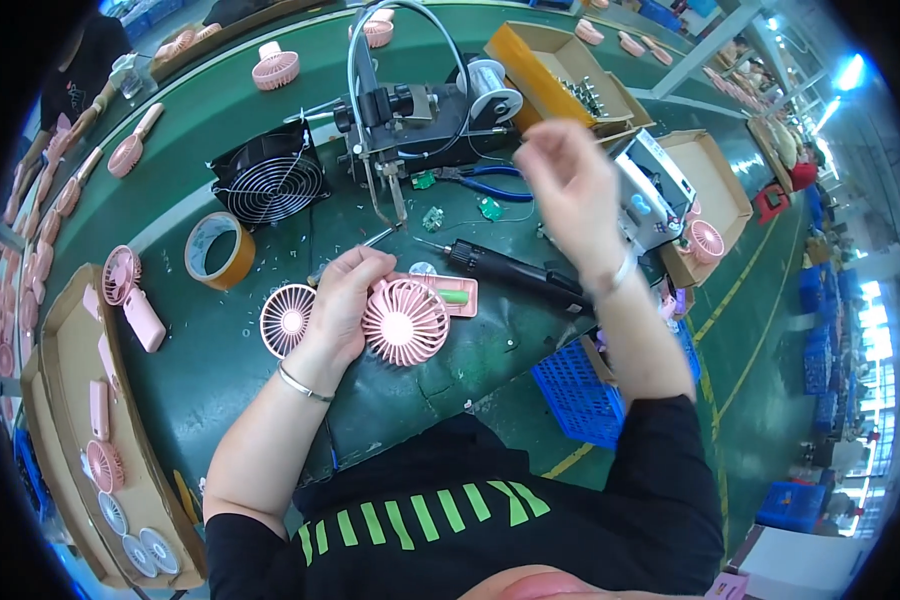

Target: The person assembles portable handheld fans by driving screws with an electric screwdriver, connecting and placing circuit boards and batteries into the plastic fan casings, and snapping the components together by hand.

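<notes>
My left hand (345,290) is closed on a pink handheld fan (405,325), its round grille facing up. Beside the grille, an opened pink handle shell (467,308) shows a green cylindrical battery (454,296). Left of that hand, against the wrist, lies another pink round fan grille (289,321). My right hand (575,195) is raised over the right of the bench, near a small white machine (655,180). Its fingers look bent but are smeared by motion, and whether they hold anything is unclear. Below it lies a black electric screwdriver (515,272), bit pointing left.
A soldering stand (380,120) with a wire spool (492,90) stands ahead. Around it are a black cooling fan (270,180), tape roll (220,252), pliers (495,183) and small circuit boards (490,208). Cardboard trays (80,400) flank the bench; a blue basket (582,395) stands right.
</notes>
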